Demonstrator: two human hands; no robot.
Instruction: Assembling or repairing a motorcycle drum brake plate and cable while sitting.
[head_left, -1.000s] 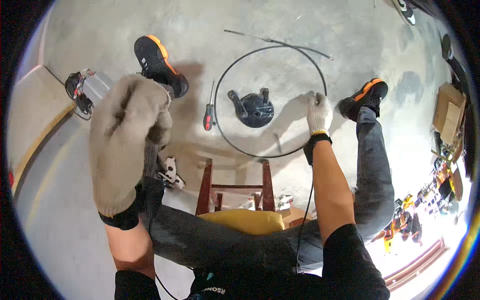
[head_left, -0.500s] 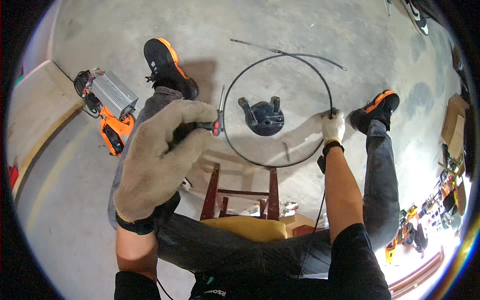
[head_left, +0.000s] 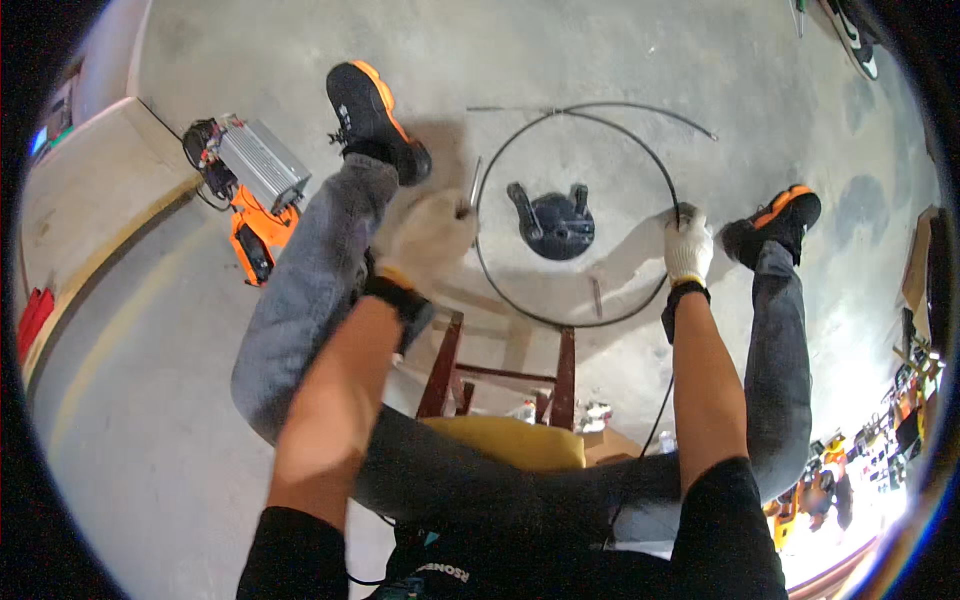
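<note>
My left hand (head_left: pixel 430 238), in a beige work glove and blurred by motion, is closed round a screwdriver (head_left: pixel 475 182). Its metal shaft points away from me beside the left edge of a looped black cable (head_left: pixel 600 324); the handle is hidden in the glove. At the loop's right side, my gloved right hand (head_left: pixel 688 248) grips the cable with bent fingers. The cable's two ends cross at the far side of the loop. On the floor inside it lies a round black brake plate (head_left: pixel 560 232) with two arms. A thin bent metal rod (head_left: pixel 597 297) lies nearer me.
A dark red wooden stool (head_left: pixel 565 370) stands between my legs. On the left lie an orange device (head_left: pixel 262 235) and a silver finned box (head_left: pixel 265 165), next to a pale ledge (head_left: pixel 100 190). Another person's shoe (head_left: pixel 855 45) is at the far right. Cluttered parts (head_left: pixel 890 430) line the right side.
My left hand has moved down and away from me, toward the loop's left edge, with the screwdriver. My right hand keeps its grip on the cable. The whole view has shifted slightly.
</note>
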